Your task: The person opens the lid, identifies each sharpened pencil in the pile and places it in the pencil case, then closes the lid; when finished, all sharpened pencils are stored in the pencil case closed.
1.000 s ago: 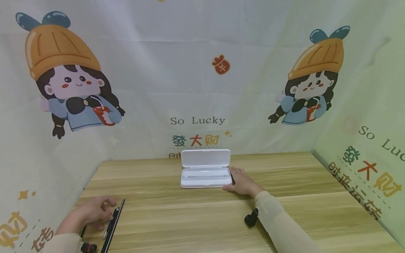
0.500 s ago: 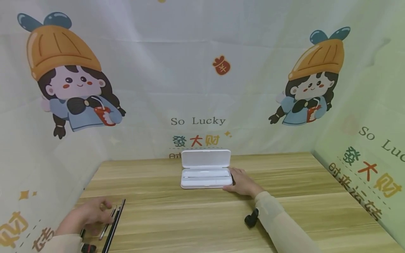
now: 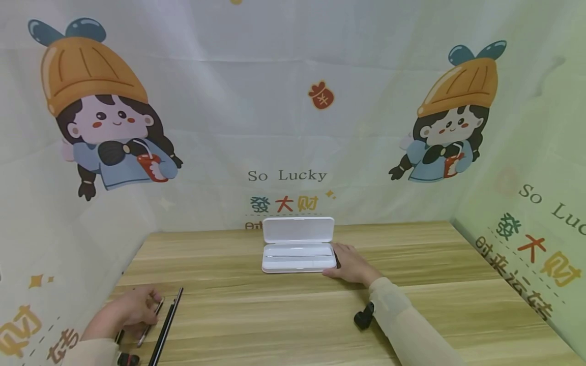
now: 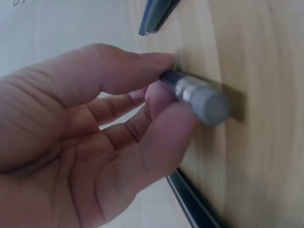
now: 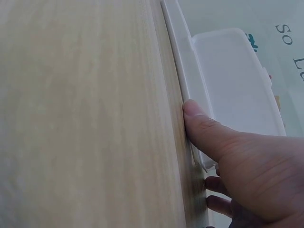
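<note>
2 grips are occupied. The person's left grip is closed to a narrow pinch, thumb and fingertips holding a slim dark pencil with a metal band and a grey end. The pencil lies aslant in that grip; whether it touches the tabletop cannot be told. Just right of the left grip, long black sticks lie side by side on the tabletop, and 1 dark object shows partly beside the left wrist. Well to the right of the left grip, and farther forward, lies a white case with its lid raised. The right grip is spread partway around the case's right end, thumb against the front edge. Left of that grip, a thin line inside the case is too small to identify.
</note>
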Demonstrator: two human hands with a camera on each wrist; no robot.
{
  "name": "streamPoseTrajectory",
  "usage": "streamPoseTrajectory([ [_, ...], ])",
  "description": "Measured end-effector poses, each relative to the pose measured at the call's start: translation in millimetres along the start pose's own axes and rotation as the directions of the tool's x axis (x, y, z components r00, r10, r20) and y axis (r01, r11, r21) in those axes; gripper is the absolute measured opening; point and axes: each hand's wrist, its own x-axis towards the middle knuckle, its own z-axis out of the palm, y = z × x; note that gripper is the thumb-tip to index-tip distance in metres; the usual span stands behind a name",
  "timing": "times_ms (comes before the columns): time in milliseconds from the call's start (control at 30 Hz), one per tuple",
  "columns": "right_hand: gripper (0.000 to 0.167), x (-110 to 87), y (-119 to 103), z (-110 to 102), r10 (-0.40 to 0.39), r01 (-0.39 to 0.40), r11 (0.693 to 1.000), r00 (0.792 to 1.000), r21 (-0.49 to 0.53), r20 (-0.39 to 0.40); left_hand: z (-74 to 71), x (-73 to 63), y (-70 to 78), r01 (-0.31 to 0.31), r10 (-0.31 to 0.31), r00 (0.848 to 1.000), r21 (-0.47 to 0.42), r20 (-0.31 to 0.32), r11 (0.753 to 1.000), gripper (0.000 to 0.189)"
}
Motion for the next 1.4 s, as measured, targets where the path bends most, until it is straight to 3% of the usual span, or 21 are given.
streamPoseTrajectory([
  [367,0.084,-1.8,-1.7,-0.7,-0.015,0.015,1.000,1.000,-0.009,-0.005,-6.2,-0.9,-7.0,-0.025,0.025,1.000,-0.070,-0.004,0.997,0.044],
  [733,0.083,-1.5,-3.0,-2.7,-0.015,0.015,1.000,1.000,0.000,-0.004,-9.0,0.3,-2.8,-0.070,0.068,0.996,-0.045,-0.055,0.997,0.043],
  [1033,0.084,-2.5,-3.9,-2.4,-0.013,0.013,1.000,1.000,0.003,0.000,-11.1,0.2,-0.1,-0.158,0.154,0.986,-0.083,-0.060,0.984,0.046],
  [1267,0.085,-2.2,-2.1,-1.2,-0.005,0.005,1.000,1.000,-0.007,0.005,-9.7,0.8,5.5,-0.172,0.165,0.983,-0.092,-0.075,0.981,0.052],
  [1400,0.085,-2.1,-2.7,-1.4,-0.005,0.005,1.000,1.000,0.000,0.004,-9.2,2.4,8.2,-0.231,0.224,0.972,-0.129,-0.064,0.964,0.054],
])
